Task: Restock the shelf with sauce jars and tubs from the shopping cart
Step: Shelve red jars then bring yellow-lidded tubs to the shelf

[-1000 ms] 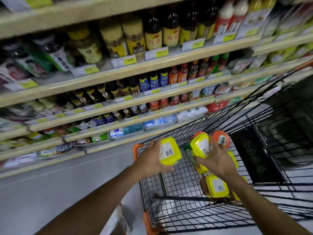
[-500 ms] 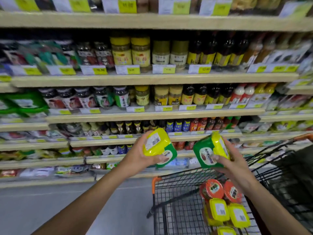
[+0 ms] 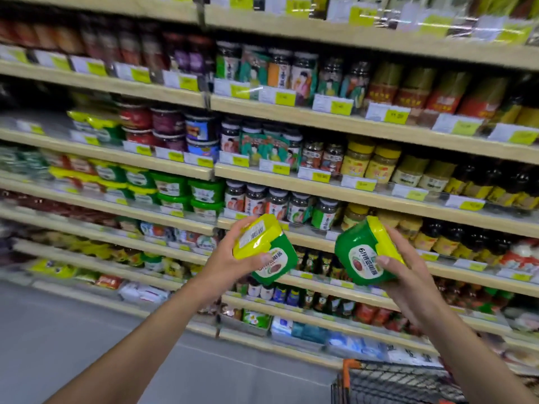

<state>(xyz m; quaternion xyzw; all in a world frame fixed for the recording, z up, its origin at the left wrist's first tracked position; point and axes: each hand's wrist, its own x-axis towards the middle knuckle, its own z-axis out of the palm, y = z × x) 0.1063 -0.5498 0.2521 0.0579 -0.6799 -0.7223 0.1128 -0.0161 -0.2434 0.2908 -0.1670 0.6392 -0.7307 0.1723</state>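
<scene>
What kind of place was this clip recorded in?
Most likely a supermarket aisle, in the sauce section: long shelves packed with jars, yellow price tags along the shelf edges, and a wire shopping cart at the lower right.

Light — bright, even store lighting from overhead; floor (image 3: 73, 330) a flat, evenly lit grey. Shade — recesses under each board of the shelves (image 3: 256, 179) dim; jars (image 3: 140, 51) at top left nearly lost in it. Glare: tags (image 3: 332, 106) washed pale, print unreadable; lids of the left tub (image 3: 256, 237) and right tub (image 3: 358, 258) carry a soft sheen. Blur: motion smear heaviest at left and along the edges; tubs sharpest, right label partly legible. Distortion: wide-angle bowing, boards slanting toward the corners. Cart (image 3: 393, 383) dark, soft.
</scene>
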